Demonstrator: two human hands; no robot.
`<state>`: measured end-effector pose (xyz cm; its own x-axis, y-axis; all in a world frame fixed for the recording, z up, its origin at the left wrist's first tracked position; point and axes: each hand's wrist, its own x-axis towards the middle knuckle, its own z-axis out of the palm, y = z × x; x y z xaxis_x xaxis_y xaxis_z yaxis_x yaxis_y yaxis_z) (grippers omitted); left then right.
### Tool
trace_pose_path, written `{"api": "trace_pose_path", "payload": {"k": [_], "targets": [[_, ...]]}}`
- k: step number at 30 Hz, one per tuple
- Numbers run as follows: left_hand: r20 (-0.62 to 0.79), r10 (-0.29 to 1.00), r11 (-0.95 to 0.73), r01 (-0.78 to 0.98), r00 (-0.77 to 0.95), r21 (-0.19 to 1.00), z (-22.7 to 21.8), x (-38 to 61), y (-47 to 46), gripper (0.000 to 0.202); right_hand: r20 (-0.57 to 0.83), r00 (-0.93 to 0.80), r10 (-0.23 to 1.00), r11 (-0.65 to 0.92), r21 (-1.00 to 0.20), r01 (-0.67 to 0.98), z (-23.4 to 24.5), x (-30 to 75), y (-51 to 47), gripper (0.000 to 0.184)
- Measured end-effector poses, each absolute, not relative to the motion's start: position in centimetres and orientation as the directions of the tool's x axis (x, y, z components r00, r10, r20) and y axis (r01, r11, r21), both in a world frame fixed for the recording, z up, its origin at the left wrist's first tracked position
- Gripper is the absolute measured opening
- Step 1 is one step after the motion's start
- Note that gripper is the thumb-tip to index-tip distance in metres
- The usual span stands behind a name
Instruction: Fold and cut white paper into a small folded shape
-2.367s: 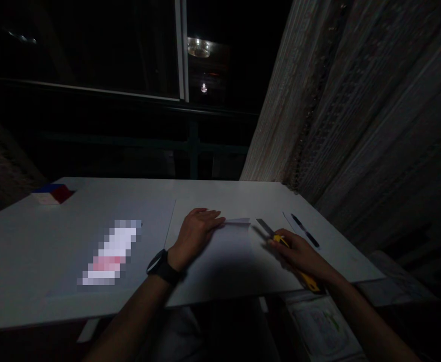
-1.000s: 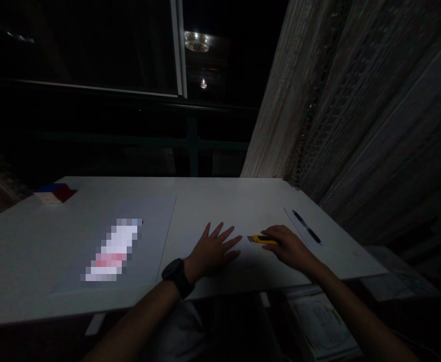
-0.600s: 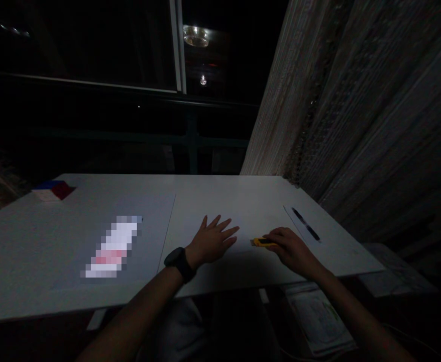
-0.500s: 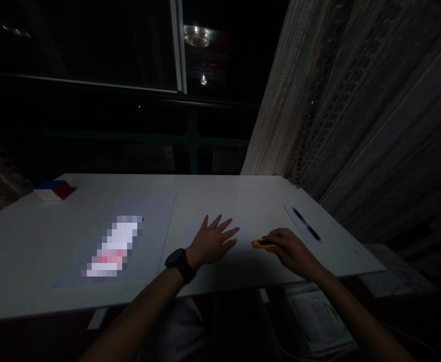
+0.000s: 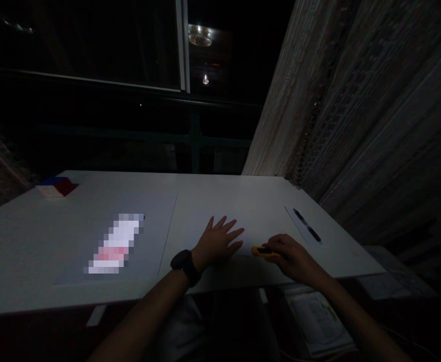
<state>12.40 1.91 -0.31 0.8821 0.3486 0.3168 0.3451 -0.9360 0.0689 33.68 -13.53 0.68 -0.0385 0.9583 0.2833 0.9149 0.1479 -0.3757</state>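
My left hand (image 5: pixel 218 242), with a dark watch (image 5: pixel 183 262) on the wrist, lies spread and palm down on a pale sheet of paper (image 5: pixel 247 226) that barely stands out from the white table. To its right, my right hand (image 5: pixel 290 255) is closed around a yellow and black utility knife (image 5: pixel 262 251). The knife's front end points left, toward my left fingertips, with a small gap between. Whether a blade sticks out is too dark to tell.
A black pen (image 5: pixel 307 225) lies on a white paper (image 5: pixel 299 226) at the right. On the left, a larger sheet (image 5: pixel 156 221) carries a blurred-out white and pink item (image 5: pixel 118 241). A colour cube (image 5: pixel 56 187) sits at the far left, and a curtain (image 5: pixel 281 115) hangs behind the table (image 5: pixel 213 186).
My left hand has shifted slightly right. My right hand and the utility knife have come a little nearer to the table's front edge. The view has shifted slightly.
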Motion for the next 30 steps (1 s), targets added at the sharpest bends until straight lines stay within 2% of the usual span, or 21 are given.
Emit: {"api": "trace_pose_path", "payload": {"k": [5, 12, 30], "targets": [[0.353, 0.382, -0.919, 0.391, 0.854, 0.048, -0.5, 12.4, 1.6, 0.047, 0.321, -0.032, 0.947, 0.154, -0.36, 0.92, 0.6, 32.9, -13.5, 0.031], [0.372, 0.437, -0.893, 0.443, 0.819, 0.075, -0.9, 12.5, 1.5, 0.047, 0.341, 0.001, 0.94, 0.125, -0.346, 0.93, -0.4, 32.3, -13.5, 0.024], [0.369, 0.451, -0.883, 0.466, 0.812, 0.054, -1.0, 12.4, 1.3, 0.052, 0.465, 0.023, 0.885, 0.11, -0.256, 0.961, -1.5, 31.4, -13.6, 0.026]]}}
